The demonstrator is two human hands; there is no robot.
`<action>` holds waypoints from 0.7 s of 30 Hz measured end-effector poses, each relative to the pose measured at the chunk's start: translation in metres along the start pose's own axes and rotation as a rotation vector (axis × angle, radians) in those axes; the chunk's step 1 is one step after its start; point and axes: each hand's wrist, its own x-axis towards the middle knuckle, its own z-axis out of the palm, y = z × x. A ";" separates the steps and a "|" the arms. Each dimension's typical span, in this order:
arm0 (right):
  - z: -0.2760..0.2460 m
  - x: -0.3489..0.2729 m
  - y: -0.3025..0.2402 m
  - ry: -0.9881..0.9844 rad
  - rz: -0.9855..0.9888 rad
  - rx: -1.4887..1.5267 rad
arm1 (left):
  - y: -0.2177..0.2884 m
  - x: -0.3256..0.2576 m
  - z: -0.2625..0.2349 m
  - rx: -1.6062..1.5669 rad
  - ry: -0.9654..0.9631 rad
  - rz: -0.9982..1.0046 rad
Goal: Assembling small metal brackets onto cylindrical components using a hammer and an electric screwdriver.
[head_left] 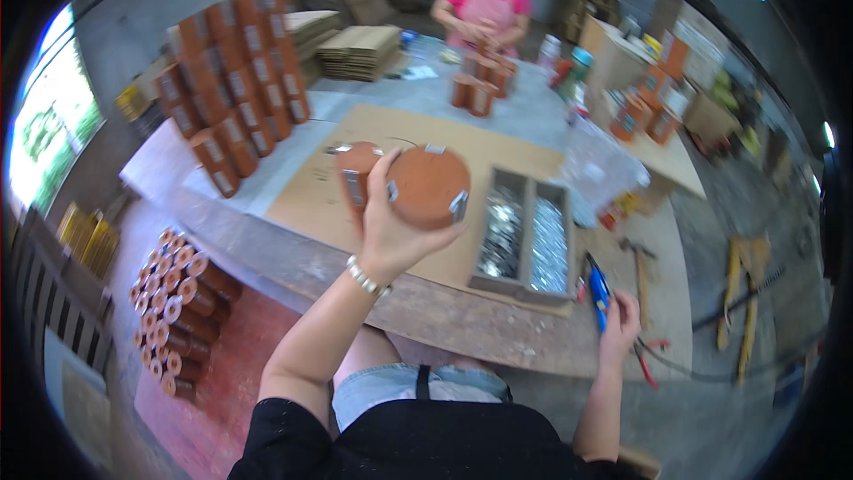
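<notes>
My left hand (395, 236), a white beaded bracelet on its wrist, grips a reddish-brown cylinder (428, 188) over the table. Its round end faces me, with small metal clips around the rim. Just left of it, another brown cylinder (358, 158) with metal fittings stands on the cardboard sheet, partly hidden by my fingers. At the table's right front, my right hand (621, 318) is closed around the lower end of a blue pen-shaped power tool, likely an electric screwdriver (598, 288). A dark cord trails from near that hand.
A two-part box (474, 281) holds small metal parts and silvery pieces. To its right lie a hammer (640, 277) and red-handled pliers (648, 364). Brown cylinders are stacked at the back left (233, 80) and floor left (182, 320). Across the table stands a person in pink (482, 13).
</notes>
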 end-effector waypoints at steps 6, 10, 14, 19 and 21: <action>-0.005 0.005 -0.007 0.005 -0.085 -0.194 | -0.022 -0.102 0.033 -0.200 -0.311 -0.105; -0.031 -0.004 0.004 0.040 -0.040 -0.274 | -0.046 -0.155 0.063 -0.102 -0.223 -0.205; -0.042 -0.009 0.017 0.046 0.040 -0.328 | -0.059 -0.184 0.077 -0.033 -0.164 -0.264; -0.025 -0.020 0.040 -0.220 0.192 -0.438 | -0.052 -0.202 0.069 -0.108 -0.381 -0.324; -0.013 -0.017 0.037 -0.280 0.340 -0.425 | -0.053 -0.196 0.059 -0.073 -0.410 -0.341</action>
